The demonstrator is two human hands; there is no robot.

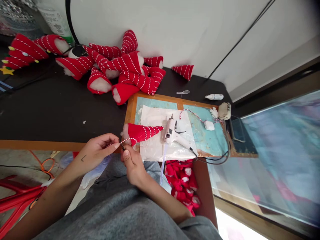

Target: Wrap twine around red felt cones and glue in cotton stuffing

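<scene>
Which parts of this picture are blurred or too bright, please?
Head view, middle: left hand, right hand and glue gun look fairly sharp; head view, right edge: the bluish surface is smeared; head view, bottom right: a patch is washed out to white.

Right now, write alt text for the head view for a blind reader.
The left hand pinches red-and-white cord from a stuffed red cone; the right hand holds a small, unclear dark object beside it. A white hot glue gun lies by the cone's tip, with more red cones piled on the black table behind.
</scene>
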